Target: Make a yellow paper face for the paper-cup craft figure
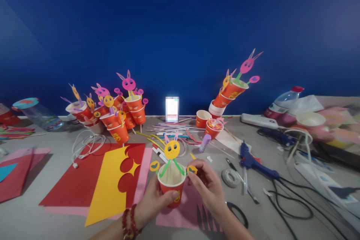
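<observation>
My left hand (153, 200) is closed around a red paper cup (171, 189), with the thumb across its front. Out of the cup rises a yellow paper bunny face (172, 149) with pink ears, carried on green pipe cleaners (177, 166). A round yellow paw (154, 166) sticks out at the cup's left side. At its right side my right hand (206, 183) pinches a matching yellow paw (192, 170) between thumb and fingers. Beneath the cup lies a pink paper sheet (188, 217) with dark cut-out slits.
Several finished bunny cups (134, 103) stand at the back left, others (232, 90) at the back right. A blue glue gun (253, 161), tape roll (230, 177) and scissors (237, 213) lie to the right. Red paper (75, 180) and yellow paper (108, 183) lie left.
</observation>
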`<state>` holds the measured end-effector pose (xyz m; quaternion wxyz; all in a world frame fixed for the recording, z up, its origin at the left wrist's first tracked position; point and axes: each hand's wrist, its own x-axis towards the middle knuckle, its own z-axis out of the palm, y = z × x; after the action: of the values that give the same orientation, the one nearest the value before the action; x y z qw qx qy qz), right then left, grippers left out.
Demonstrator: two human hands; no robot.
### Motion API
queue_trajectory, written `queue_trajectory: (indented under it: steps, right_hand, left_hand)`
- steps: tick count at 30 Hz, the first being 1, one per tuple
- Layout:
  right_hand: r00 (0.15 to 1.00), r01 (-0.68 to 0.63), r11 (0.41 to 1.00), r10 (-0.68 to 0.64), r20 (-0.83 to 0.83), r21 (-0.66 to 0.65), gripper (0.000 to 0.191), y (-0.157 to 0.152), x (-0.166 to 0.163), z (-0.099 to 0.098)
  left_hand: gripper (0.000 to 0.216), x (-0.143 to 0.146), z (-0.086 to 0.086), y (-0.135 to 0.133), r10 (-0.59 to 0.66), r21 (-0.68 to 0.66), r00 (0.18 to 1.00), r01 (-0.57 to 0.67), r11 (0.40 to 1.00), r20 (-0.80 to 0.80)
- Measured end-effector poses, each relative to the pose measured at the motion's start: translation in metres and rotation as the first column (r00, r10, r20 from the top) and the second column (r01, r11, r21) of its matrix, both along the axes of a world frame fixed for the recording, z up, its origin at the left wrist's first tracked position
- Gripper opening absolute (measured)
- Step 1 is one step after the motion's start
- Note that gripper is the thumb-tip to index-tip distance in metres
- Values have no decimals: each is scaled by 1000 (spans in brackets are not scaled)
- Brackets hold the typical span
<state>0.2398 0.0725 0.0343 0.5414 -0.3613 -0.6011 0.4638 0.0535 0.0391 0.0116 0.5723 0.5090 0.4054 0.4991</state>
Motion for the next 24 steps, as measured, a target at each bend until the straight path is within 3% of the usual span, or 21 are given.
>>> queue_trajectory:
  steps: [5,11,18,24]
  right_hand:
    - [999,33,998,-34,19,57,12,1,0,3]
    - [999,42,993,-44,16,108,8,0,2,-1]
    - [1000,12,997,-13,5,72,9,0,2,-2]
    - [997,-33,999,32,-66,-13,14,-2,-1,0]
  left_hand:
    - [63,1,0,-2,11,1,998,-11,1000,-57]
    - [65,4,3,-3,-5,9,1000,5,1000,-10]
    - [65,4,5,-3,8,-9,1000,-8,1000,17]
    - [74,2,-3,-4,52,-26,998,-52,998,-21]
